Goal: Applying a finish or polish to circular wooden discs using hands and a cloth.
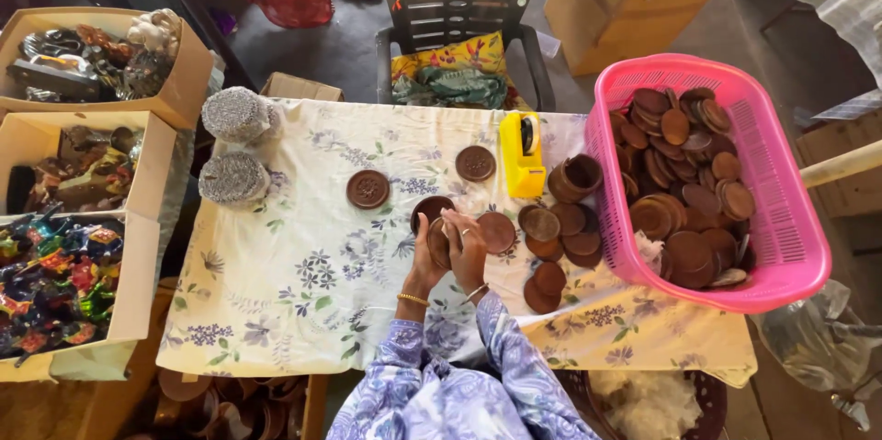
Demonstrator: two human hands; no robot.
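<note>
Both arms are covered by long sleeves (432,385) of a light fabric printed in blue, lilac and white, in a swirling paisley-like pattern. The cuffs are ended just short of the wrists. A beaded gold bracelet (412,298) is worn on the left wrist, a thin bangle (476,292) on the right. A pale ring (465,231) is seen on a finger of the right hand (467,252).

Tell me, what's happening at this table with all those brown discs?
A person in a blue patterned top sits at a table under a floral cloth, holding a brown round piece between the left hand and right hand. More brown discs lie loose beside the hands, and a pink basket on the right is heaped with them. A yellow tape dispenser stands nearby. Cardboard boxes of shiny wrapped items sit to the left.
</note>
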